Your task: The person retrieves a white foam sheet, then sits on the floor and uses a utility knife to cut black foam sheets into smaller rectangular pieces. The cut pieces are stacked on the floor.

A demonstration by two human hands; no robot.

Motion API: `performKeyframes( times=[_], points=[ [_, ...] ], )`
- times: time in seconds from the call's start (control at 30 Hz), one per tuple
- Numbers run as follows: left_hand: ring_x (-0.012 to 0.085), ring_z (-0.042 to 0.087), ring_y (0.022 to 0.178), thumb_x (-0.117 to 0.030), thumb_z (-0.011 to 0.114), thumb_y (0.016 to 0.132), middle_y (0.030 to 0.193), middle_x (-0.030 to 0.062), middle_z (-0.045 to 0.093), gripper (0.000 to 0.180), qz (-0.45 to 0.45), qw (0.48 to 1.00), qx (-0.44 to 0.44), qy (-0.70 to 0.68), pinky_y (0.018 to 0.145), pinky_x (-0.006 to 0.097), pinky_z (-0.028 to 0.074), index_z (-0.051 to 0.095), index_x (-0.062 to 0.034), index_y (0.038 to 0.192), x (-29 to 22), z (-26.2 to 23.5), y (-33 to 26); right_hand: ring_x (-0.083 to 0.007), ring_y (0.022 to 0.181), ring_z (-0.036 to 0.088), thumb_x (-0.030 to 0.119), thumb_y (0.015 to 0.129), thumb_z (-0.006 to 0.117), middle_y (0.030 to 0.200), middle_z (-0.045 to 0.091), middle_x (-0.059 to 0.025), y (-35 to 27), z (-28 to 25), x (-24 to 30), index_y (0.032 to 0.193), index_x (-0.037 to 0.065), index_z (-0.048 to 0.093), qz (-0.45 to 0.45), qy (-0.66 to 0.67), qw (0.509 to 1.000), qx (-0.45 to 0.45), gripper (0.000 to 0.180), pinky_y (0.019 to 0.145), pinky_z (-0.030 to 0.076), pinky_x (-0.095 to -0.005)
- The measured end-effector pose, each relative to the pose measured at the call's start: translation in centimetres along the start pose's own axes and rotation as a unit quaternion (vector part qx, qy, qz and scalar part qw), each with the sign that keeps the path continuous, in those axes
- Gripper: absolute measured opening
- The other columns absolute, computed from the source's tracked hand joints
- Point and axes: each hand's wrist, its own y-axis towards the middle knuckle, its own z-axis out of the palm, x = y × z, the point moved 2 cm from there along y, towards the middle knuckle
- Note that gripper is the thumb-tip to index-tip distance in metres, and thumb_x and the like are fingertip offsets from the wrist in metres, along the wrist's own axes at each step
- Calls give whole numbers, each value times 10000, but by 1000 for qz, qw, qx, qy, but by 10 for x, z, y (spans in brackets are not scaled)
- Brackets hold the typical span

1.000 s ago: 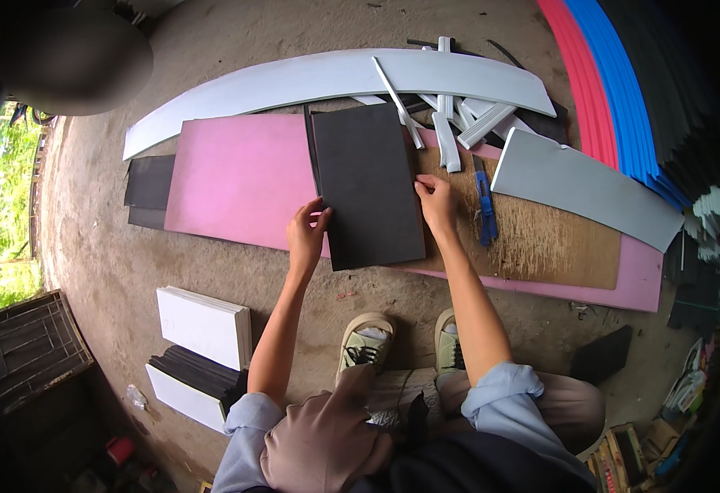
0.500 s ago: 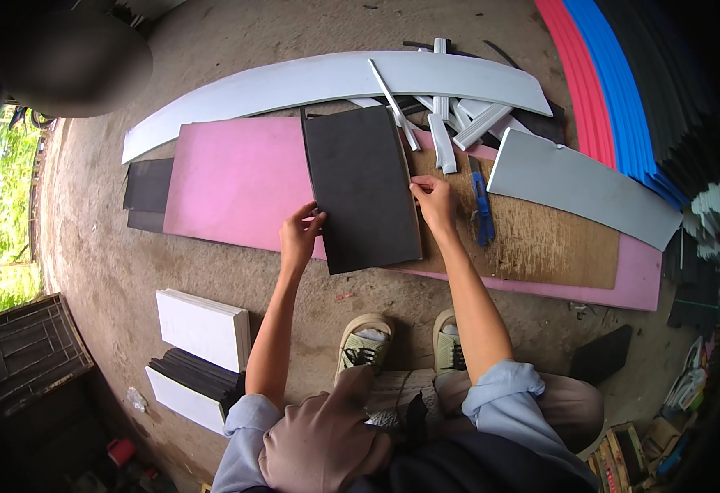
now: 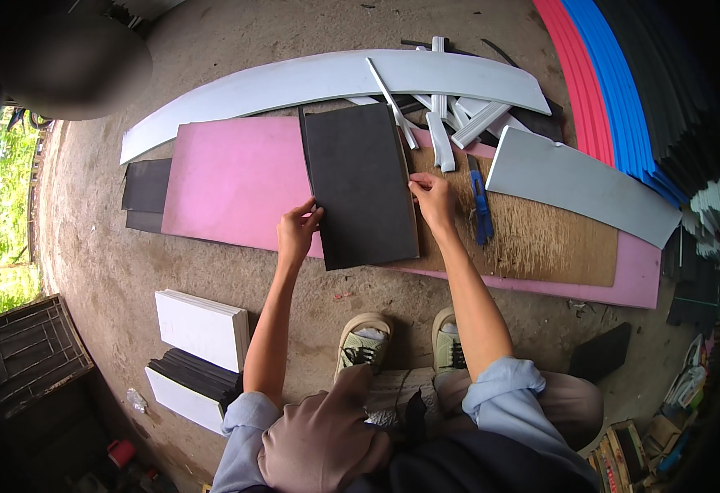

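A black rectangular foam sheet (image 3: 360, 185) lies in front of me, partly over a pink sheet (image 3: 241, 177) and partly over a worn brown board (image 3: 553, 238). A thin brown edge shows along its right side. My left hand (image 3: 297, 232) pinches the sheet's left edge near the lower half. On the opposite edge, my right hand (image 3: 434, 200) has its thumb and fingertips closed at the side; exactly what lies between them is small and partly hidden. A blue utility knife (image 3: 480, 204) rests on the brown board, just right of my right hand.
Beyond the work lies a long pale grey strip (image 3: 294, 82), with white and black offcuts (image 3: 466, 123) beside it. A grey piece (image 3: 577, 181) covers the board's right part. Red, blue and black sheets (image 3: 598, 90) are stacked far right. White and black blocks (image 3: 200, 329) stand left of my feet.
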Motion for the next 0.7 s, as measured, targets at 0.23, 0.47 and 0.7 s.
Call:
performKeyframes(
  times=[0.23,0.47,0.7],
  points=[
    [152,629,803,-141,608,837,965,141,638,391,-17,1000,14,8,685,266,537,516,41,1170,-2,-2,0,-114,683,614,53,793,617,815,653,-74,4,5,-8,930,-17,639,-34,-26,999,-11,156,551,520,-239],
    [248,456,1148,-221,675,759,1242,165,456,612,159,963,-52,209,931,389,401,418,-55,1288,-31,4,-28,-181,601,602,105,769,631,723,641,-87,-10,-10,3,874,33,661,-53,-4,997,-57,131,587,477,-289],
    [273,131,1351,-541,675,643,1432,144,207,986,408,798,184,403,1086,515,65,224,-76,1386,-58,53,-58,-310,1019,416,195,779,641,1060,468,-146,-59,-97,10,1082,62,533,-35,-379,875,-300,348,827,378,-446]
  ],
)
